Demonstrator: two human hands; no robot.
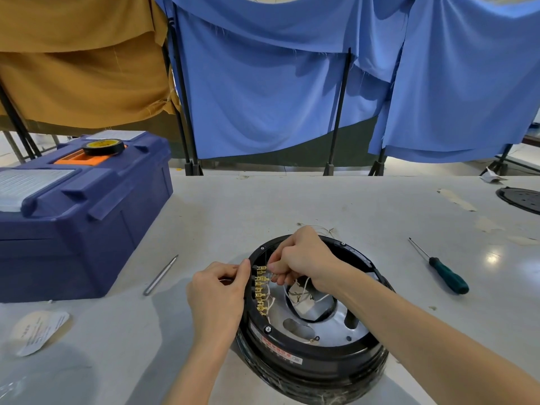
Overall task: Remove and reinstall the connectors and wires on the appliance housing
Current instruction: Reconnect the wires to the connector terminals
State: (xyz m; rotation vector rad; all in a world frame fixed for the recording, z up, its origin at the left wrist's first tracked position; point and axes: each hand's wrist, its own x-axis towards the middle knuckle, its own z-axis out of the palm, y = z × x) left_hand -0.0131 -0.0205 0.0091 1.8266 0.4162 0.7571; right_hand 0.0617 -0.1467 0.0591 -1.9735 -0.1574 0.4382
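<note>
Both hands work at the black appliance housing (309,361) on the table (292,206). The left hand (217,290) pinches its left rim. The right hand (301,255), the nearer one, pinches the farthest brass connector (263,268). The connector row (262,290) runs near-to-far between the hands, with wires (304,287) trailing rightward.

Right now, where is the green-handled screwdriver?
In the head view, the screwdriver lies on the table to the right of the black appliance housing, untouched.

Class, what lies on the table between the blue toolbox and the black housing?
In the head view, a slim metal rod lies there on the table.
</note>
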